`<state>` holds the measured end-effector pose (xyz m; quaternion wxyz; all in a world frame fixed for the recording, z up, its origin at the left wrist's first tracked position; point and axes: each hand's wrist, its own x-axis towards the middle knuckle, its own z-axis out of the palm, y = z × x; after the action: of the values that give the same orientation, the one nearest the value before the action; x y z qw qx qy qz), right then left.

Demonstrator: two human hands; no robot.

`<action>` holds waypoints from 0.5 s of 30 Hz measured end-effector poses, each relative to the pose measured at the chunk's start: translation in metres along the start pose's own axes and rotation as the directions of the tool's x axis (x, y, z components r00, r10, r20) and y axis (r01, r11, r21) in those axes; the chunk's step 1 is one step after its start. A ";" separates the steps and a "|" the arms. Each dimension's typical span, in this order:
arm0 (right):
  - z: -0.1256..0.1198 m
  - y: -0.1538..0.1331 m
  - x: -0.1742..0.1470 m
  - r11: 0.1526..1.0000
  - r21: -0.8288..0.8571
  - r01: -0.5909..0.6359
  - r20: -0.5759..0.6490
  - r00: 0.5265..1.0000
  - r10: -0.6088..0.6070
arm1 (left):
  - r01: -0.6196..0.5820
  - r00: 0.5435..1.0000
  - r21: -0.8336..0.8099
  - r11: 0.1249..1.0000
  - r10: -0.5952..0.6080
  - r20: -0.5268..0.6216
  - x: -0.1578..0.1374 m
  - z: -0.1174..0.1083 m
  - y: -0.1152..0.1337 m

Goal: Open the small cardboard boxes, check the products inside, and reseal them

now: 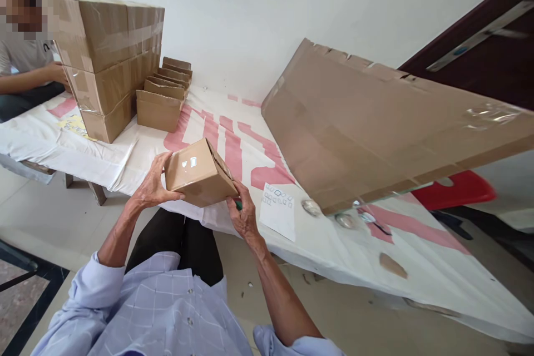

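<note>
A small cardboard box [194,169] is held tilted in front of me, over the near edge of the table. My left hand [155,183] is closed around its left end, thumb along the near bottom edge. My right hand [244,208] grips the right corner beside the box's open-looking flap edge. A bit of something green [238,204] shows at the right fingers; its kind is hidden. Small white marks sit on the box's upper face. Right of that hand lies a white sheet [277,214] with drawn small shapes.
Large taped cartons [110,61] are stacked at the left, beside a row of small open boxes [161,108]. A big cardboard panel [367,128] leans at the right. Tape rolls [311,207] lie near its base. A red stool [454,189] stands behind; another person [25,67] sits far left.
</note>
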<state>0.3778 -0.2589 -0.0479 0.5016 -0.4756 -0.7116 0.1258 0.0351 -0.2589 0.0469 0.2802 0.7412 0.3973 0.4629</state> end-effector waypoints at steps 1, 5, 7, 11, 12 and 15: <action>0.000 0.000 0.000 1.000 -0.005 0.007 -0.001 1.000 -0.007 | -0.004 1.000 0.016 1.000 0.004 0.001 0.000 -0.001 0.002; 0.001 -0.003 0.002 0.999 -0.022 0.037 -0.008 0.999 -0.038 | 0.008 1.000 0.084 0.996 -0.009 0.010 0.002 -0.006 0.013; 0.002 -0.007 0.004 0.998 -0.024 0.057 -0.014 0.998 -0.058 | 0.030 0.999 0.115 0.993 -0.033 0.025 0.003 -0.009 0.018; 0.005 -0.015 0.008 0.994 -0.010 0.106 -0.023 0.994 -0.107 | 0.075 0.996 0.139 0.987 -0.082 0.041 0.004 -0.014 0.026; 0.006 -0.016 0.009 0.994 -0.008 0.114 -0.026 0.993 -0.114 | 0.082 0.995 0.140 0.987 -0.088 0.038 0.004 -0.014 0.027; 0.007 -0.017 0.009 0.993 -0.017 0.118 -0.032 0.992 -0.119 | 0.085 0.996 0.142 0.986 -0.090 0.024 0.003 -0.014 0.029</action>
<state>0.3622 -0.2583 -0.0342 0.5162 -0.4383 -0.7312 0.0826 0.0332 -0.2710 0.0766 0.2533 0.7479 0.4568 0.4096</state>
